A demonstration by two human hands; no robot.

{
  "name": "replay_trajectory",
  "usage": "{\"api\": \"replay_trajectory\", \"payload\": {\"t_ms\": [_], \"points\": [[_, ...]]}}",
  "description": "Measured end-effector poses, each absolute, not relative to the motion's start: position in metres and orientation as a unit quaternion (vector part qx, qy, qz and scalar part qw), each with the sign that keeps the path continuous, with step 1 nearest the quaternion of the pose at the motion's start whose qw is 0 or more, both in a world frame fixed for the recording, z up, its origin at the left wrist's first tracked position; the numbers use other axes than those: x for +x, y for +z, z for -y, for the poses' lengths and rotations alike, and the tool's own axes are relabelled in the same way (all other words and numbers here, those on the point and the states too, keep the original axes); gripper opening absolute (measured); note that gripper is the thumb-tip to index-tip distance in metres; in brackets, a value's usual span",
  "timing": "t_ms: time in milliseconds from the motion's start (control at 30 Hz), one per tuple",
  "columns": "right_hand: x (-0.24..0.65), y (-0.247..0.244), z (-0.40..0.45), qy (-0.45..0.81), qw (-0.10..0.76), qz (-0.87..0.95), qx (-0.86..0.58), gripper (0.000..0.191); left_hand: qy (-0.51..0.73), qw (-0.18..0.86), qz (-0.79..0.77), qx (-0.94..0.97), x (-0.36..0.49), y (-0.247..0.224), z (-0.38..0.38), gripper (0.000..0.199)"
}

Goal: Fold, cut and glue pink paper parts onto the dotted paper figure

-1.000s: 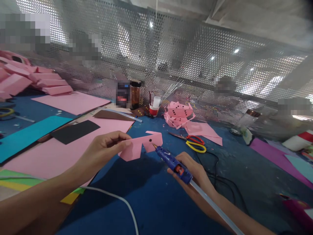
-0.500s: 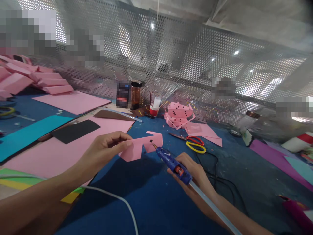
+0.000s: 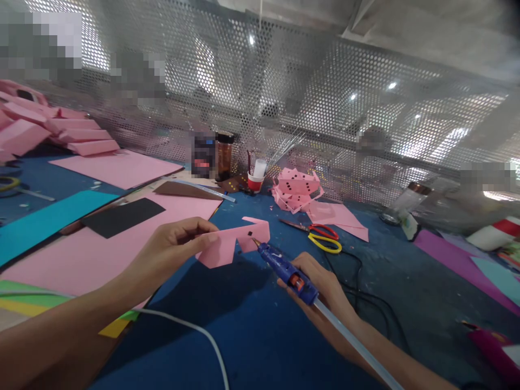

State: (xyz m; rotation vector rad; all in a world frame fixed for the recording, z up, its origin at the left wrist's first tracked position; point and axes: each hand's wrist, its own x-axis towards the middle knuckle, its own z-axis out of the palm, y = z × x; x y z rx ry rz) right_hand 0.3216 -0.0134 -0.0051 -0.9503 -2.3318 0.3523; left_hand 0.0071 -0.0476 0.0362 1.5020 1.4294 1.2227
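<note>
Between the thumb and fingers of my left hand (image 3: 189, 238) is a folded pink paper cutout (image 3: 221, 250), held above the blue table. A small black diamond mark shows near its right end. My right hand (image 3: 320, 284) is wrapped round a blue glue gun (image 3: 284, 268), whose nozzle points up and left. The nozzle tip is at the paper, just below the black mark; whether it touches cannot be made out. A long translucent glue stick (image 3: 353, 341) sticks out from the gun's rear.
Scissors (image 3: 325, 238) with red and yellow handles lie beyond my right hand, near black cable (image 3: 359, 271). Behind them are dotted pink paper pieces (image 3: 298, 189). Pink sheets, a black card (image 3: 125, 216) and a teal strip (image 3: 52, 222) lie left. A white cable (image 3: 199, 327) crosses in front.
The view has shifted very slightly. Both hands, the pink paper and the glue gun keep nearly the same positions.
</note>
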Motion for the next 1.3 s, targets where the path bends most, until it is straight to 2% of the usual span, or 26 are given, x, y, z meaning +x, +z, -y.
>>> {"api": "replay_trajectory", "payload": {"t_ms": [667,1300], "points": [[0.3237,-0.0117,0.0101,0.1,0.316,0.879,-0.344,0.024,0.471,0.359,-0.55,0.589,0.0064,0.0354,0.047,0.025],[0.324,-0.0044,0.0154,0.092,0.268,0.886,-0.368,0.015,0.474,0.347,-0.557,0.587,0.0069,0.0348,0.0469,0.022]]}}
